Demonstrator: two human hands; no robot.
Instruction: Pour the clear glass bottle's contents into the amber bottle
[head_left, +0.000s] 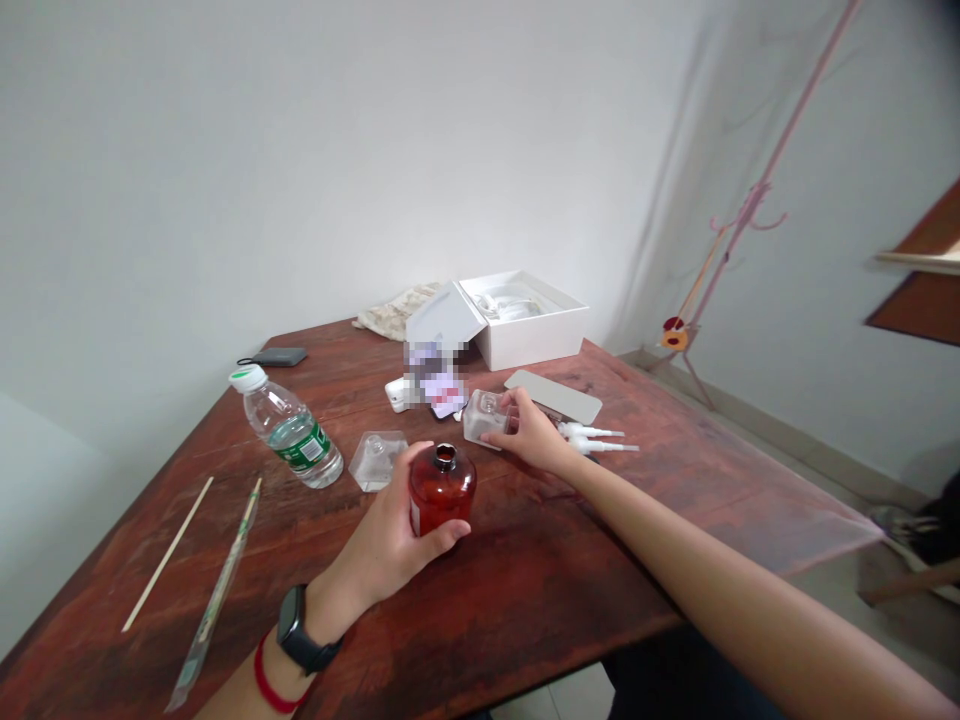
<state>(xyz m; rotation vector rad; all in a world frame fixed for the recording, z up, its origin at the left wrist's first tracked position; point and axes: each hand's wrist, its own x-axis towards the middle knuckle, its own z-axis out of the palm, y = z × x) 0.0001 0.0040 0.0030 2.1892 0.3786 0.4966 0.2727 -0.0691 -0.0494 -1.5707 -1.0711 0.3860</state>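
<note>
A left hand [394,550] is gripping an open-necked amber bottle [442,495] at a wooden table [540,580] as the right hand [536,435] is pinching a clear bottle [480,420] nearby; a slackening left grip could be risking a topple

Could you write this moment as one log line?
left hand: holds uncapped amber bottle | right hand: grips clear bottle | nearby: white pump heads, water bottle, open white box
</note>
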